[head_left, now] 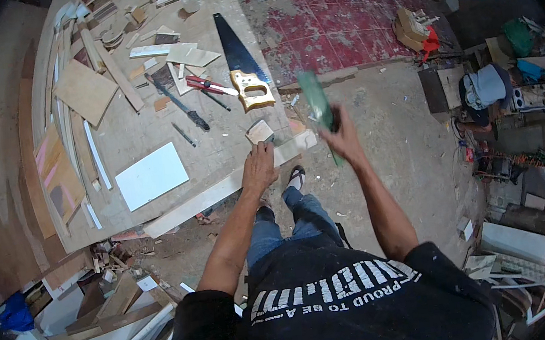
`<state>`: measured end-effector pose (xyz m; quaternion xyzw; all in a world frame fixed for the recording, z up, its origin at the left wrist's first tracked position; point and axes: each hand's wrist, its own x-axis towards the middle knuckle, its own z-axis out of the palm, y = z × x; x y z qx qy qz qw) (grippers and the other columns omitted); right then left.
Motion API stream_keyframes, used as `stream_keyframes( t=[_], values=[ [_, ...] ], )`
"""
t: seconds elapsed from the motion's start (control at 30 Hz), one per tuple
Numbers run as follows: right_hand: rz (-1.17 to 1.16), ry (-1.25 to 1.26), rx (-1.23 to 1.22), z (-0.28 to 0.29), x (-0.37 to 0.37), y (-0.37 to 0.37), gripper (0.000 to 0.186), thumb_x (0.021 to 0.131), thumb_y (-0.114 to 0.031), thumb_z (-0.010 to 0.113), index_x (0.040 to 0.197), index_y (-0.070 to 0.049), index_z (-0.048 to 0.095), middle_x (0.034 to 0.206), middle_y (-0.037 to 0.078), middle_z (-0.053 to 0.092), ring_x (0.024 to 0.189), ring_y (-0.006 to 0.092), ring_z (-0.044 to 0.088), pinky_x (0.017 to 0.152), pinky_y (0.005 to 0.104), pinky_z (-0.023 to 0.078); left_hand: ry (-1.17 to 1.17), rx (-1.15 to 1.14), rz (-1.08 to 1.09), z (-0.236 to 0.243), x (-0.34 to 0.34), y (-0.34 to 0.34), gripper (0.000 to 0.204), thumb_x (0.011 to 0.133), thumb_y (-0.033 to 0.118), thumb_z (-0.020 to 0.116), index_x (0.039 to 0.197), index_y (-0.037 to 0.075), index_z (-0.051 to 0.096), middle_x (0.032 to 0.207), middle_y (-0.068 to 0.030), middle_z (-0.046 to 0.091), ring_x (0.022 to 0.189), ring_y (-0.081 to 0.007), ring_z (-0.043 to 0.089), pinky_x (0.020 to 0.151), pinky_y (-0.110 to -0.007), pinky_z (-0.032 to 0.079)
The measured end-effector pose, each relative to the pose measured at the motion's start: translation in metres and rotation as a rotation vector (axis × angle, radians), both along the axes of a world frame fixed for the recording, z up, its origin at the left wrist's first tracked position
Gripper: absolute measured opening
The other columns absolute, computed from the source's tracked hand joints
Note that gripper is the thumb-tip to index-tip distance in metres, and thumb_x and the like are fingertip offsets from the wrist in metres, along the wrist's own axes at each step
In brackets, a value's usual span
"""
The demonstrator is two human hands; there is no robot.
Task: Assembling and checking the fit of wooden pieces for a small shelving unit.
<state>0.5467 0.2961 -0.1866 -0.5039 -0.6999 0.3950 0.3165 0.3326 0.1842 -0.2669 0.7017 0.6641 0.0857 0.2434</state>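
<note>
My left hand [259,166] is at the near right corner of the workbench [217,156], its fingers closed on a small wood block [259,131]. Beneath that hand a long pale board [196,207] lies along the bench's near edge. Off to the right of the bench, my right hand [344,136] grips a long green object [313,95]. Motion blurs the green thing, so its kind cannot be made out. A handsaw [248,72] with a pale wooden handle lies just beyond the block.
Red-handled pliers [203,84], a dark bar-like tool [177,103], a white panel [151,176] and a plywood square [85,90] lie on the bench. Wood offcuts [114,315] pile up at lower left. Boxes [412,30] and clutter line the right side.
</note>
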Motion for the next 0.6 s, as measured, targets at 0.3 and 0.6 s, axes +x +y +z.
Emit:
stream_keyframes(
  t=[0.3, 0.6],
  values=[
    [0.022, -0.126, -0.361, -0.096, 0.014, -0.160, 0.067, 0.084, -0.018, 0.068, 0.142, 0.001, 0.040, 0.136, 0.030, 0.051, 0.126, 0.0434, 0.051, 0.104, 0.0431, 0.042, -0.370, 0.096, 0.208, -0.019, -0.013, 0.002, 0.077, 0.074, 0.018, 0.074, 0.143, 0.008, 0.040, 0.126, -0.0187, 0.058, 0.112, -0.0389, 0.060, 0.093, -0.046, 0.050],
    [0.050, -0.163, -0.328, -0.110, 0.011, -0.132, 0.064, 0.085, -0.021, 0.068, 0.142, -0.004, 0.045, 0.136, 0.024, 0.054, 0.124, 0.0411, 0.053, 0.104, 0.0429, 0.043, -0.376, 0.034, 0.227, -0.021, -0.017, -0.001, 0.076, 0.080, 0.029, 0.074, 0.147, 0.013, 0.041, 0.117, -0.0197, 0.060, 0.107, -0.0375, 0.059, 0.092, -0.046, 0.049]
  ],
)
